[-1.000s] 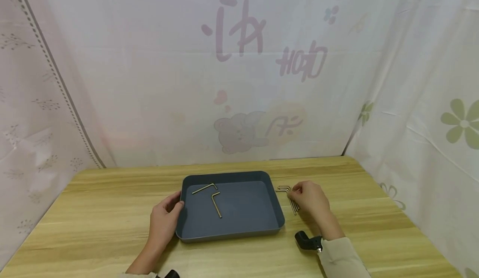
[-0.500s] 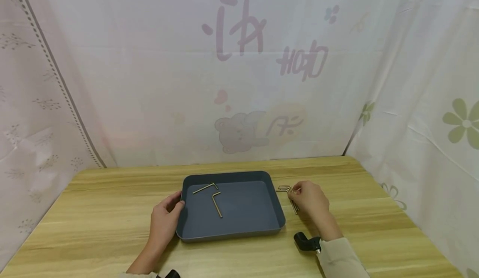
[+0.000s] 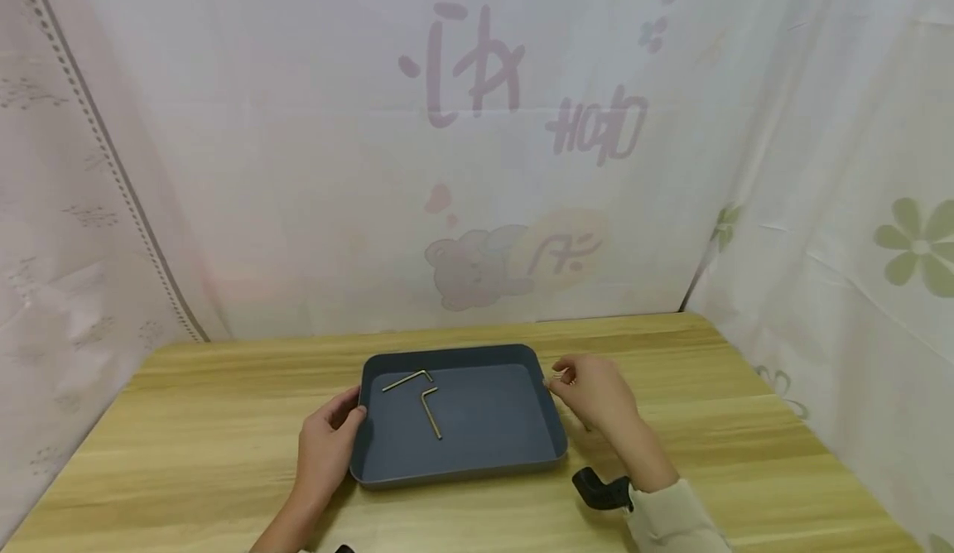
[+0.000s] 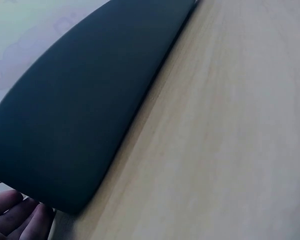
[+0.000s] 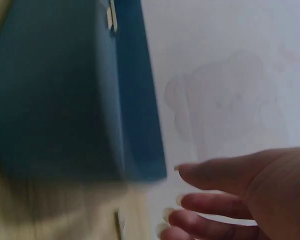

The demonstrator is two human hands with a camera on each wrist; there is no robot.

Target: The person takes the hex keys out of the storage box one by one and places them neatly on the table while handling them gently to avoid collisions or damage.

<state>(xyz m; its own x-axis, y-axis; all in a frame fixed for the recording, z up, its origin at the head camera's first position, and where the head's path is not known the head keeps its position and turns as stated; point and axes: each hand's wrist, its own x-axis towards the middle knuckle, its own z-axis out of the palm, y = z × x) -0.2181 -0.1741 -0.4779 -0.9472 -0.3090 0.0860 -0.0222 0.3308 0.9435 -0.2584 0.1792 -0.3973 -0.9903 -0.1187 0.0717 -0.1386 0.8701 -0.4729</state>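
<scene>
In the head view, a dark grey rectangular tray (image 3: 477, 474) stands on the wooden table. Two brass-coloured L-shaped hex keys, an upper hex key (image 3: 406, 380) and a lower hex key (image 3: 431, 416), lie inside it at the left. My left hand (image 3: 325, 437) grips the tray's left wall, thumb over the rim and fingers outside. My right hand (image 3: 596, 389) is at the tray's right rim; whether it touches is unclear. In the right wrist view its thumb and loosely bent fingers stand apart, with nothing visible between them. More hex keys lie beneath this hand, mostly hidden.
The wooden table (image 3: 209, 420) extends on both sides of the tray. A patterned white curtain (image 3: 335, 164) hangs behind and at the sides. A black wrist mount (image 3: 602, 491) sits by the right sleeve (image 3: 674, 520).
My right hand has shifted left from the hex keys toward the tray's right rim, covering most of them. My left hand keeps its grip on the tray. The head view tilts slightly.
</scene>
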